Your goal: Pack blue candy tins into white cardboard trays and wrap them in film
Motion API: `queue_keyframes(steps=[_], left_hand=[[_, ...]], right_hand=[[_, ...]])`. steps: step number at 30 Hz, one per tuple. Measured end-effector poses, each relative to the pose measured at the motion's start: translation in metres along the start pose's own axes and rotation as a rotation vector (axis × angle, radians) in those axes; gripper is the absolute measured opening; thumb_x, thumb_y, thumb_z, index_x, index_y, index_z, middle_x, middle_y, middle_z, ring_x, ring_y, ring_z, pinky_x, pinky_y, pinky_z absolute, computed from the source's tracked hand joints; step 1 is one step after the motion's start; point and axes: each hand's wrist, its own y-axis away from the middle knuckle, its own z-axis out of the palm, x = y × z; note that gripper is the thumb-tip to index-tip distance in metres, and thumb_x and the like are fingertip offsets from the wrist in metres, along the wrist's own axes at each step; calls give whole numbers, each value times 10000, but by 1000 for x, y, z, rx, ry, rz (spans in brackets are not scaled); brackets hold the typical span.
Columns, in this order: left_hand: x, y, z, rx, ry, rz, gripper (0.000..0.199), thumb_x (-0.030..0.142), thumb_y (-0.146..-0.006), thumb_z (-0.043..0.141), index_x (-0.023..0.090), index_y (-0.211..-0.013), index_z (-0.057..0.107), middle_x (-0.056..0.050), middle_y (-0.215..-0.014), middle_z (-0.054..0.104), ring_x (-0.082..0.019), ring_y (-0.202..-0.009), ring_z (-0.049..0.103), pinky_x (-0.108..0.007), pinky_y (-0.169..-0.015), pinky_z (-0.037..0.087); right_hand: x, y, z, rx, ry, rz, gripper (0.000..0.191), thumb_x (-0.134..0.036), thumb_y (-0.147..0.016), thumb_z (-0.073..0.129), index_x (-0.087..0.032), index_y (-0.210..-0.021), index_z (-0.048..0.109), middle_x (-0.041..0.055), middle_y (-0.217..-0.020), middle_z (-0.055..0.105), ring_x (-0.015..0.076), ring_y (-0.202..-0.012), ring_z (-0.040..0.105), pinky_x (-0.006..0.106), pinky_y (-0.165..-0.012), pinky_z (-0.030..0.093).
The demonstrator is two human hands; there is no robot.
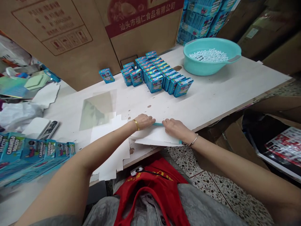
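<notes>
My left hand (144, 121), with a gold bangle at the wrist, has its fingers curled on the far edge of a white card sheet (150, 135). On the same edge, a little to the right, my right hand (175, 128) is closed with its fingers pressed down. Between the hands a narrow blue strip of the card's edge shows, folded up. The near edge of the card reaches the table's front edge. To the left lie flat white die-cut cards (110, 153), partly behind my left forearm. A see-through sheet (98, 110) lies beyond them.
Small blue candy boxes (156, 84) stand in rows at the back. A turquoise basin (207, 69) with white pieces sits at the right. Large cartons (141, 40) line the back. More blue packs (35, 153) and a white scale-like device (39, 127) are at the left.
</notes>
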Motion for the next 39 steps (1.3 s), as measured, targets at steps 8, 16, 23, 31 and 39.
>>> queue_keyframes(steps=[8, 16, 23, 31, 39], left_hand=[[13, -7, -5, -58, -3, -75, 313, 90, -919, 330, 121, -1128, 562, -165, -928, 662, -271, -878, 643, -327, -648, 418], [3, 43, -17, 187, 194, -21, 505, 386, -908, 519, 177, -1358, 425, -161, -1303, 535, -292, -1123, 545, -408, -915, 409], [22, 65, 5, 175, 591, 10, 172, 257, -929, 445, 203, -1041, 564, -34, -901, 664, -160, -781, 579, -285, -732, 423], [1, 42, 12, 275, 525, 9, 193, 356, -911, 515, 204, -1014, 574, -42, -926, 651, -172, -830, 556, -311, -779, 422], [36, 55, 46, 322, 137, -35, 258, 247, -955, 417, 174, -1096, 619, -125, -1039, 612, -233, -952, 536, -369, -828, 412]], right_hand=[[9, 1, -2, 42, 38, -59, 261, -40, -910, 345, -135, -1026, 558, 137, -953, 599, 234, -835, 542, 310, -578, 314], [35, -19, -7, 36, 8, -111, 372, -73, -906, 373, -201, -1205, 555, 106, -996, 626, 215, -868, 550, 297, -628, 355], [41, -24, -22, 77, -287, -35, 434, -152, -926, 406, -220, -1351, 464, 105, -1107, 625, 233, -971, 585, 335, -783, 455], [-23, 39, 0, 450, -139, -28, 441, -327, -911, 552, -67, -1265, 513, 215, -1245, 573, 346, -1245, 439, 501, -1034, 360], [-29, 41, 25, 340, -67, 45, 296, -204, -945, 448, -116, -1199, 571, 164, -1057, 610, 293, -984, 519, 425, -834, 423]])
